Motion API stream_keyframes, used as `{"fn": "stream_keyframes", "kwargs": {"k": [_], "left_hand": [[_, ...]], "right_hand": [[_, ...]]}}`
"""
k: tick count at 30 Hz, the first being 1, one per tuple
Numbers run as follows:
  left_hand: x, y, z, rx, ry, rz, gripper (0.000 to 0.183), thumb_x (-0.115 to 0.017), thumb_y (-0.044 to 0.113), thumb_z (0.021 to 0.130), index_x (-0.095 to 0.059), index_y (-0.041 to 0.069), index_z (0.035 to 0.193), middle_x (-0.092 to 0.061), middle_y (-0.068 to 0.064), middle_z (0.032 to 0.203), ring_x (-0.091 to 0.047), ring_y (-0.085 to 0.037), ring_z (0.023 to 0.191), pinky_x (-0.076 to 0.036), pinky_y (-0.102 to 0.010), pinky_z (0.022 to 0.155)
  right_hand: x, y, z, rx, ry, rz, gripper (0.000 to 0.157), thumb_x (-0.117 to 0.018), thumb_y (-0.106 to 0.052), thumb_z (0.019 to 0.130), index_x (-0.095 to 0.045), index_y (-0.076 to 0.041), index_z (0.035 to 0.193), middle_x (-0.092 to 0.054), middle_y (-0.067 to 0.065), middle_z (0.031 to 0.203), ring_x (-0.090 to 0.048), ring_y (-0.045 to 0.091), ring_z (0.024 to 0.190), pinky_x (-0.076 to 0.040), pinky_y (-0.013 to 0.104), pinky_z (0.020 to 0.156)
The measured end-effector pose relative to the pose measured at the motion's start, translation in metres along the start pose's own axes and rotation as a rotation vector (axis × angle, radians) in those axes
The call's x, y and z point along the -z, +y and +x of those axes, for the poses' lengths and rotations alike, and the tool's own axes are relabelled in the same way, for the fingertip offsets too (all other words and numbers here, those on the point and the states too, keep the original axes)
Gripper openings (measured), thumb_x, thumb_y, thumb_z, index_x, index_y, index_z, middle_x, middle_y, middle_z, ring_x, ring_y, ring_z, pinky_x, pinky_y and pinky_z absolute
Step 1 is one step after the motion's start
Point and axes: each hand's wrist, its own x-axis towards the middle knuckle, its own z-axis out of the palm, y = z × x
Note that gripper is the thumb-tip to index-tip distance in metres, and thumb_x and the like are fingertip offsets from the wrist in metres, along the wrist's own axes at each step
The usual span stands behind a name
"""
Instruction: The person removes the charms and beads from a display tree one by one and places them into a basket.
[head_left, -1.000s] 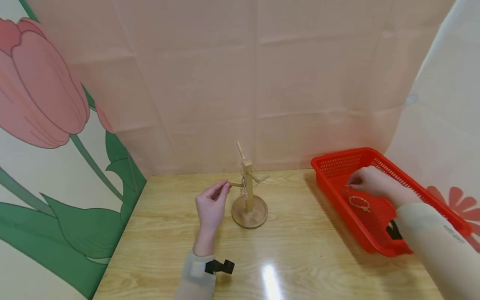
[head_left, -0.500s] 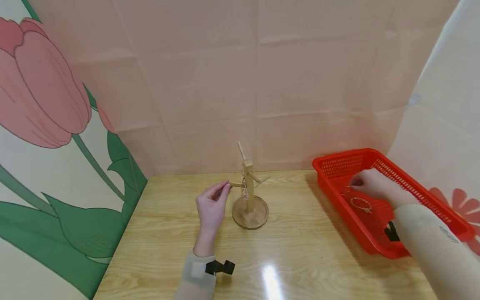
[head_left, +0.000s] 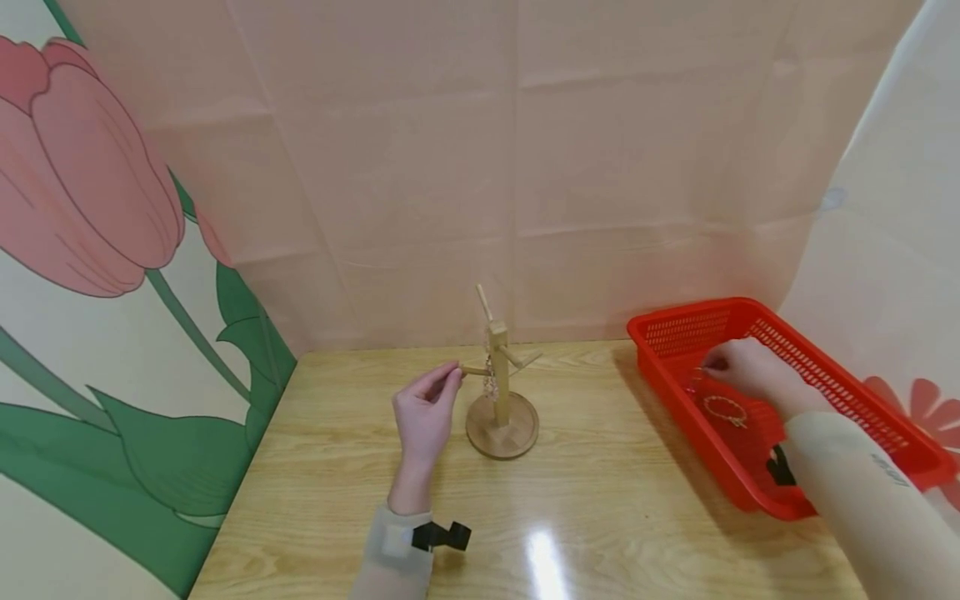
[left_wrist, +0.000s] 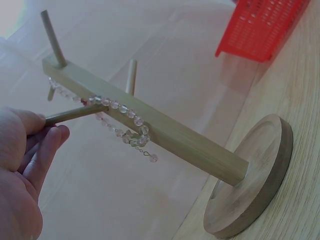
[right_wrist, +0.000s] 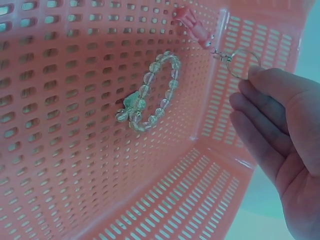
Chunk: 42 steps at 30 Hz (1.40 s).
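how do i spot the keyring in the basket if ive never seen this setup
Find the red plastic basket on the right of the wood-grain table. Inside it, the right hand pinches the keyring by its metal loop. Its pinkish-red charm sets it apart from the clear-beaded bracelet nearby.

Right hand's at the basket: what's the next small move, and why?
I'd probably lift the right hand slowly, taking the keychain clear of the basket. Its thumb and finger already pinch the keychain, which sits apart from the bracelet, so snagging seems unlikely; the left hand holds a peg on the stand.
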Motion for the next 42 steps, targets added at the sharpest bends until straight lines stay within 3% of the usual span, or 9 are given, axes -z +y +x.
{"fn": "stream_keyframes", "kwargs": {"k": [6, 9, 16, 23, 31, 42], "left_hand": [[-0.0007, 0.0015, -0.0004, 0.000, -0.013, 0.014, 0.012, -0.080, 0.004, 0.097, -0.083, -0.001, 0.108, -0.080, -0.016, 0.101, -0.079, -0.042, 0.087, -0.067, -0.030, 0.077], [-0.0014, 0.0011, -0.0002, -0.004, -0.017, 0.002, 0.014, -0.079, 0.004, 0.098, -0.082, -0.004, 0.109, -0.080, -0.019, 0.101, -0.078, -0.046, 0.088, -0.067, -0.028, 0.078], [-0.0021, 0.0014, 0.0000, -0.007, -0.014, 0.016, 0.013, -0.079, 0.002, 0.097, -0.081, -0.005, 0.109, -0.080, -0.017, 0.100, -0.080, -0.038, 0.086, -0.067, -0.029, 0.077], [-0.0026, 0.0013, -0.0002, -0.011, -0.002, -0.012, 0.012, -0.079, -0.002, 0.096, -0.082, -0.003, 0.108, -0.079, -0.021, 0.100, -0.078, -0.044, 0.086, -0.067, -0.027, 0.078], [-0.0019, 0.0019, -0.0004, -0.004, -0.002, -0.002, 0.012, -0.079, 0.000, 0.097, -0.081, -0.006, 0.108, -0.080, -0.019, 0.101, -0.080, -0.038, 0.087, -0.067, -0.028, 0.078], [0.0000, 0.0014, 0.0001, -0.021, 0.001, 0.013, 0.013, -0.079, 0.002, 0.097, -0.082, -0.004, 0.108, -0.080, -0.016, 0.100, -0.076, -0.051, 0.087, -0.067, -0.029, 0.077]], "right_hand": [[0.0014, 0.0001, -0.0013, -0.062, 0.059, -0.040, 0.024, -0.075, -0.005, 0.096, -0.075, 0.008, 0.116, -0.076, 0.023, 0.102, -0.071, 0.044, 0.093, -0.060, 0.068, 0.086], [0.0022, 0.0003, -0.0013, -0.083, 0.085, -0.057, 0.028, -0.073, -0.006, 0.098, -0.073, 0.011, 0.120, -0.074, 0.029, 0.108, -0.070, 0.049, 0.099, -0.058, 0.071, 0.088], [0.0021, -0.0015, -0.0026, -0.073, 0.098, -0.074, 0.026, -0.071, -0.007, 0.098, -0.073, 0.010, 0.118, -0.075, 0.028, 0.107, -0.071, 0.047, 0.097, -0.059, 0.068, 0.086], [0.0018, -0.0005, -0.0036, -0.075, 0.084, -0.065, 0.027, -0.071, -0.007, 0.099, -0.073, 0.011, 0.119, -0.075, 0.028, 0.106, -0.071, 0.047, 0.096, -0.060, 0.068, 0.087], [0.0037, -0.0006, -0.0052, -0.087, 0.080, -0.055, 0.028, -0.070, -0.007, 0.100, -0.072, 0.012, 0.120, -0.074, 0.029, 0.108, -0.070, 0.048, 0.098, -0.059, 0.069, 0.087], [0.0051, -0.0007, -0.0010, -0.107, 0.116, -0.001, 0.028, -0.071, -0.011, 0.101, -0.073, 0.011, 0.119, -0.075, 0.027, 0.104, -0.071, 0.042, 0.090, -0.060, 0.069, 0.085]]}}
